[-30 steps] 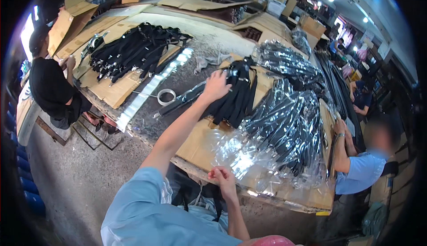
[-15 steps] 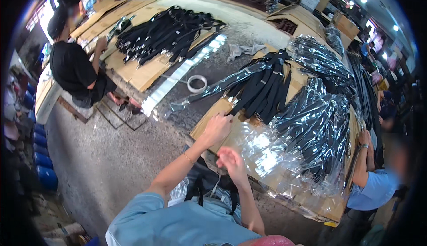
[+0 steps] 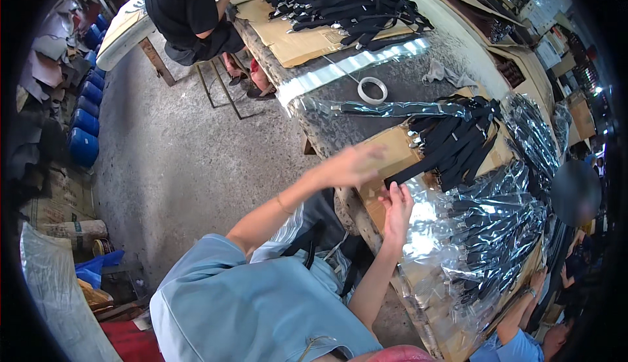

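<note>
My right hand [image 3: 398,211] grips the end of a black strap [image 3: 418,169] that stretches from a pile of black straps with metal clips [image 3: 458,139]. Left of it, above bare cardboard, my left hand [image 3: 360,166] is blurred by motion, its finger state unclear. Beside the pile lie bundles of straps in shiny clear bags [image 3: 490,231]. A long plastic-wrapped strap [image 3: 386,109] reaches left across the table, just below a white tape roll [image 3: 372,98].
A person in black [image 3: 183,9] is at the far table end, by more straps [image 3: 333,2] and a shiny plastic strip [image 3: 347,68]. A co-worker in blue [image 3: 520,323] works at lower right. Blue drums [image 3: 84,146] line the left wall. The table edge [image 3: 350,198] runs diagonally.
The view has turned down and left. My left hand has left the strap end it was at and is lifted, moving; my right hand has risen onto that strap.
</note>
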Demonstrator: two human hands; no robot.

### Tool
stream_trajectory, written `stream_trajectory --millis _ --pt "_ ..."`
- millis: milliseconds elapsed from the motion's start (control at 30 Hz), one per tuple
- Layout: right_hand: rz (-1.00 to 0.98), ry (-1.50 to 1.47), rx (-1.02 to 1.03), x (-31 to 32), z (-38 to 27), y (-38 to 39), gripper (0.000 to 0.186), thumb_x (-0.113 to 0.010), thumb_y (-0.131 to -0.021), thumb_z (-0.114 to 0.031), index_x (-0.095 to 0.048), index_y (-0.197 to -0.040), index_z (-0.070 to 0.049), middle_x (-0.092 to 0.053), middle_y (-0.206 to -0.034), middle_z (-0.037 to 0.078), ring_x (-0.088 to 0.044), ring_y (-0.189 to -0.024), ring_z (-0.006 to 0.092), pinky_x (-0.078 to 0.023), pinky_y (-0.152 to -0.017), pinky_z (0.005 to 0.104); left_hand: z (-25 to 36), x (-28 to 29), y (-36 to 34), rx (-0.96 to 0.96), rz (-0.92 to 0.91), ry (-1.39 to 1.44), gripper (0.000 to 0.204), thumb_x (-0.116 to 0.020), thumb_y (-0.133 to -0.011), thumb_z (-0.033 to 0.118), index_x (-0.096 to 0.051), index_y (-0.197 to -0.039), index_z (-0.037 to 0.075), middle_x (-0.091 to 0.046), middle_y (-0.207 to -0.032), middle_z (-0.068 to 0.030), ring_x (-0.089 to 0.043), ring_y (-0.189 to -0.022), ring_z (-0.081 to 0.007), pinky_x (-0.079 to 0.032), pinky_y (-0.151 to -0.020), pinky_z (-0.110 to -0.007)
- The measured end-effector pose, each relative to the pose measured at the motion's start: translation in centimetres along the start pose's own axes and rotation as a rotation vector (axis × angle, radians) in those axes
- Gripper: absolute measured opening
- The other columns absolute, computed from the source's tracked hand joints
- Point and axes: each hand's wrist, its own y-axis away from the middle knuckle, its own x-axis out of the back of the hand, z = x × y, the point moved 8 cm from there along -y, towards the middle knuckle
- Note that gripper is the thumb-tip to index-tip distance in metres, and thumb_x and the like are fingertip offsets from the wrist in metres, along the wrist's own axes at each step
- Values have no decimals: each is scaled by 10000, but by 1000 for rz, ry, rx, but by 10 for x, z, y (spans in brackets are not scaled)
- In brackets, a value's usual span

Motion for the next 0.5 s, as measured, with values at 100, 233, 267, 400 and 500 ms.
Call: stream_trajectory --millis 100,233,267,400,500 --pt "62 2 78 7 4 -2 178 -558 -944 -167 -590 -880 -4 -611 -854 43 -556 -770 95 -467 -676 240 -48 101 24 242 467 -273 265 -617 -804 51 -617 -1068 28 -652 -1012 -134 -638 -894 -236 -507 -780 -332" --pt "123 -75 107 -2 9 1 158 -530 -955 -153 -549 -943 3 -622 -857 79 -586 -731 124 -494 -665 258 -127 231 61 409 837 -530 268 -625 -796 107 -618 -1036 -9 -655 -894 -150 -644 -824 -288 -500 -742 -365" --pt "113 -113 103 -4 14 0 151 -515 -962 -143 -534 -988 4 -617 -853 87 -595 -709 133 -510 -658 265 -143 245 60 408 840 -533 268 -625 -796 107 -618 -1036 -9 -655 -894 -150 -644 -824 -288 -500 -742 -365" --pt "99 -106 134 -1 18 -3 200 -525 -958 -161 -511 -1020 28 -624 -859 127 -615 -681 162 -504 -645 272 -179 265 18 397 464 -528 280 -672 -801 204 -669 -971 -19 -665 -816 -119 -645 -754 -204 -494 -669 -314" --pt "88 -111 119 4 19 -2 217 -529 -959 -169 -509 -1013 40 -621 -852 128 -618 -696 168 -512 -653 274 -195 253 3 600 307 -283 322 -709 -795 273 -692 -897 -32 -644 -748 -74 -589 -658 -144 -481 -614 -302"
